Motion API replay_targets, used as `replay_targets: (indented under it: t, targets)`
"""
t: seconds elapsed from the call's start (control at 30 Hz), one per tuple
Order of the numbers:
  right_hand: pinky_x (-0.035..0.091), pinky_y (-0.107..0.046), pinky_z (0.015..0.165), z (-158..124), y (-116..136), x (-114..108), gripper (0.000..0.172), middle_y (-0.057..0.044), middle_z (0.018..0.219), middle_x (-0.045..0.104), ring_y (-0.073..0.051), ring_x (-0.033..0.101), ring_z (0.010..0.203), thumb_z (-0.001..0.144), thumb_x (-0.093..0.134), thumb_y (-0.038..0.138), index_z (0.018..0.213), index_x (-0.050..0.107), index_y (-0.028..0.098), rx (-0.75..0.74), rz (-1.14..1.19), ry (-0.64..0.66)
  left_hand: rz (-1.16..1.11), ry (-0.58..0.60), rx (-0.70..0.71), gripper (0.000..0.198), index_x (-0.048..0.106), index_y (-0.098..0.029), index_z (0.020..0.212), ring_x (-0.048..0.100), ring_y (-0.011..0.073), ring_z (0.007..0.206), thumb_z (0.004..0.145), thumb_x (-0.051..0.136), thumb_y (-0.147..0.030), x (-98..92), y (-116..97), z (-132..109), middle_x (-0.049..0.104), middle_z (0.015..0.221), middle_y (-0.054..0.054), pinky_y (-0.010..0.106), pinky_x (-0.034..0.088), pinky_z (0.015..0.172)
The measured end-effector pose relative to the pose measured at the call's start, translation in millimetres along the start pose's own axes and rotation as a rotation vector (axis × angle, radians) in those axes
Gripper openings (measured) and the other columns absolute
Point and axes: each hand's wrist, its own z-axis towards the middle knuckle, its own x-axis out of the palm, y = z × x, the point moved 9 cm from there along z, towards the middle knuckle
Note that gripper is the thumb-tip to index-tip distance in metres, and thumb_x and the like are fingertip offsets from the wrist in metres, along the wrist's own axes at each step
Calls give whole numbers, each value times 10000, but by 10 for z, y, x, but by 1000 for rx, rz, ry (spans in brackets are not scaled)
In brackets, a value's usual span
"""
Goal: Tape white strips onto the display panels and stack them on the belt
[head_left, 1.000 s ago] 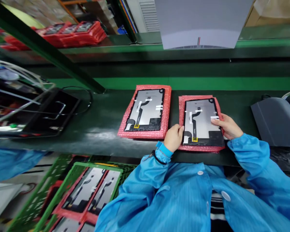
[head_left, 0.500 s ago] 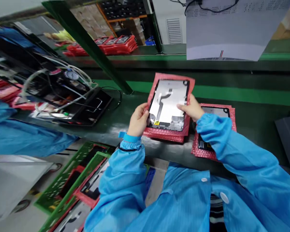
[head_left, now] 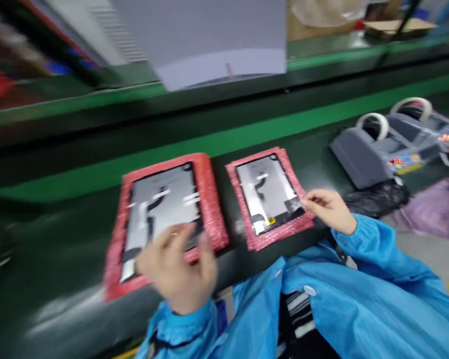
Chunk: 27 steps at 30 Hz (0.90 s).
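Two stacks of pink bubble-wrap bags lie on the dark green bench, a display panel on top of each, silver-grey back up. Over the near edge of the left display panel hovers my left hand, smeared by motion, thumb and fingers apart with nothing between them. My right hand pinches the near right corner of the top pink bubble-wrap bag on the right stack. On that bag rests the right display panel, showing a black flex cable and a small yellow label.
Grey tape dispensers with white rolls and red lit digits stand on the right of the bench. A black plastic bag lies by them. Above the back edge hangs a light grey panel. Purple cloth shows at far right.
The display panel that both hands held now lies on the left stack. My left hand has let go; my right hand has moved to the right stack's corner. The view has swung right.
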Motion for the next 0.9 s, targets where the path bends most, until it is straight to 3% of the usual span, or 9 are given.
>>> replay_targets:
  t: [0.07, 0.13, 0.17, 0.23, 0.43, 0.6, 0.8, 0.9]
  targets:
    - [438, -217, 450, -442, -412, -864, 336, 16, 537, 596, -101, 526, 470, 702, 748, 510, 704, 678, 181, 110, 64, -462, -159, 138, 221, 304, 610, -235, 1159, 598, 295, 1030, 855, 630, -229, 429, -565, -47, 638, 1118, 119, 475, 433, 922]
    - [442, -196, 429, -916, -748, -1535, 398, 23, 562, 595, -91, 535, 476, 629, 789, 543, 736, 673, 178, 163, 160, -868, -246, 231, 337, 232, 622, -222, 1099, 609, 262, 974, 867, 621, -218, 801, -955, -56, 655, 1070, 107, 432, 446, 889]
    - [454, -189, 428, -1076, -878, -1759, 436, 22, 592, 604, -88, 548, 487, 605, 800, 559, 762, 669, 175, 177, 213, -989, -273, 249, 352, 210, 623, -215, 1084, 612, 254, 966, 875, 612, -217, 944, -1064, -27, 660, 1059, 105, 421, 446, 886]
    - [477, -178, 436, -1195, -1050, -2046, 491, 13, 647, 626, -82, 576, 509, 586, 807, 583, 797, 662, 165, 200, 300, -1099, -315, 254, 339, 184, 624, -203, 1068, 617, 246, 973, 887, 598, -225, 1135, -1153, 70, 666, 1047, 106, 413, 443, 893]
    - [472, -178, 437, -906, -1058, -2310, 378, 15, 620, 640, -79, 573, 496, 603, 815, 479, 732, 637, 171, 140, 292, -1137, -344, 289, 255, 162, 631, -195, 1029, 617, 250, 1006, 891, 581, -265, 1327, -1045, 214, 669, 1045, 107, 422, 433, 919]
    - [433, -197, 420, -1038, -965, -2375, 319, 40, 568, 599, -85, 531, 469, 641, 772, 450, 692, 596, 189, 3, 118, -1266, -346, 312, 217, 145, 641, -204, 986, 626, 248, 988, 878, 590, -286, 1383, -964, 208, 675, 1027, 103, 427, 445, 912]
    - [461, -173, 465, -1114, -936, -2366, 425, 9, 771, 702, -83, 611, 557, 682, 737, 519, 916, 555, 215, -3, 248, -1206, -347, 304, 244, 125, 645, -200, 965, 630, 247, 974, 880, 596, -277, 1396, -951, 263, 674, 1016, 108, 423, 452, 888]
    - [433, -155, 450, -1028, -900, -2383, 475, 27, 744, 705, -86, 617, 546, 667, 744, 494, 969, 482, 237, 2, 279, -1185, -342, 309, 243, 138, 650, -199, 965, 628, 255, 980, 881, 594, -292, 1421, -955, 267, 668, 1020, 106, 430, 451, 887]
